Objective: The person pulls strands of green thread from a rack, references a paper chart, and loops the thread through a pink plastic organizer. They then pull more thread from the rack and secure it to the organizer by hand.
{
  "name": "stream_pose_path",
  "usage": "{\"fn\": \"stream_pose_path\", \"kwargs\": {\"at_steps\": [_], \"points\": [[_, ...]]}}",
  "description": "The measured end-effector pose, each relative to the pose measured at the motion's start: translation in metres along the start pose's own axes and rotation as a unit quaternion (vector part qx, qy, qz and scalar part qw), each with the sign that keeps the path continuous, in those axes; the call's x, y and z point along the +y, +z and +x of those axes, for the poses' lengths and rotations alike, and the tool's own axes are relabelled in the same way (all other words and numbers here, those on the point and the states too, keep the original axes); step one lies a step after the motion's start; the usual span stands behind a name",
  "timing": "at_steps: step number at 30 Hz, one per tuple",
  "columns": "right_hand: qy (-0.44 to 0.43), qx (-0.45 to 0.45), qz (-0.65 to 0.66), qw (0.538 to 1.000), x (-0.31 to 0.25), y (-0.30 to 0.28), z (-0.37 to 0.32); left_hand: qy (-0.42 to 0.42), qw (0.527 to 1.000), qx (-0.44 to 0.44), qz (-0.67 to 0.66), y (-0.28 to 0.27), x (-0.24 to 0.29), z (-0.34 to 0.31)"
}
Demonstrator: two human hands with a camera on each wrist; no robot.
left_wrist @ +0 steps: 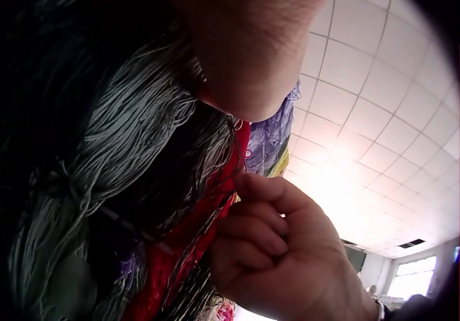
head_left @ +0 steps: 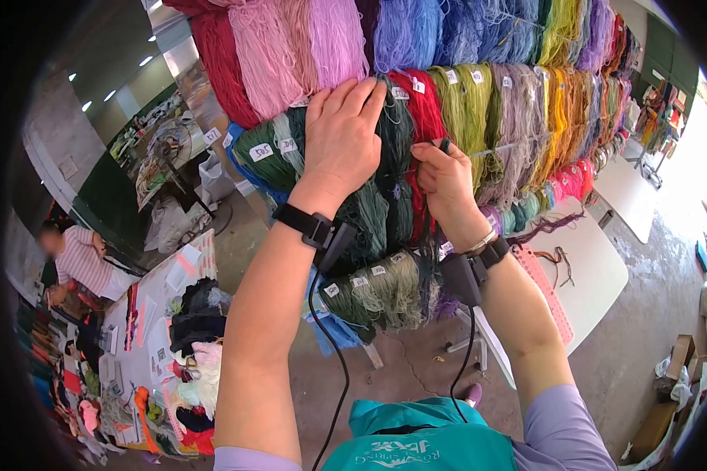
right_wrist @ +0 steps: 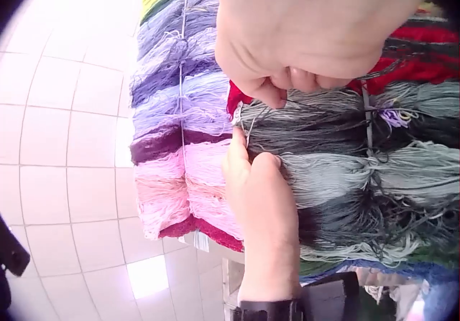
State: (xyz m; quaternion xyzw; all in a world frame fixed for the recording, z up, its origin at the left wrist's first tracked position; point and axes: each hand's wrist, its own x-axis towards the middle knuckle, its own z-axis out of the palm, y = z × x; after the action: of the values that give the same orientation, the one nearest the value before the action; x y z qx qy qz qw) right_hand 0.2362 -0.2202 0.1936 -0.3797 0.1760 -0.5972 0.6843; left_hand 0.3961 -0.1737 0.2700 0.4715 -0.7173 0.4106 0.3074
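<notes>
A wall rack carries many hanging yarn skeins. My left hand [head_left: 344, 129] lies flat with straight fingers on a dark green skein [head_left: 373, 208], its fingertips up at the skein's top below the pink yarn [head_left: 271, 47]. My right hand [head_left: 441, 166] pinches a few dark strands [head_left: 428, 228] between thumb and curled fingers, right next to a red skein [head_left: 424, 106]. In the right wrist view, the right hand [right_wrist: 302, 41] holds thin strands at the red skein's edge [right_wrist: 237, 95], and the left hand [right_wrist: 262, 192] rests on grey-green yarn [right_wrist: 345, 170]. The left wrist view catches the right hand's curled fingers [left_wrist: 251, 235] beside red yarn [left_wrist: 183, 253].
Yellow, olive, purple and blue skeins [head_left: 526, 102] fill the rack to the right. A white table [head_left: 597, 275] with a pink pegboard [head_left: 546, 294] stands below right. At left a long table [head_left: 161, 314] holds yarn piles, with a seated person [head_left: 78, 259] beyond. Cardboard boxes [head_left: 679, 353] sit at far right.
</notes>
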Motion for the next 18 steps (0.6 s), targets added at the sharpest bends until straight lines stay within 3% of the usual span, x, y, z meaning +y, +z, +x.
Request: {"fn": "stream_pose_path", "kwargs": {"at_steps": [18], "points": [[-0.029, 0.016, -0.120, 0.992, 0.004, 0.007, -0.001, -0.002, 1.000, 0.000, 0.008, 0.001, 0.000, 0.000]]}}
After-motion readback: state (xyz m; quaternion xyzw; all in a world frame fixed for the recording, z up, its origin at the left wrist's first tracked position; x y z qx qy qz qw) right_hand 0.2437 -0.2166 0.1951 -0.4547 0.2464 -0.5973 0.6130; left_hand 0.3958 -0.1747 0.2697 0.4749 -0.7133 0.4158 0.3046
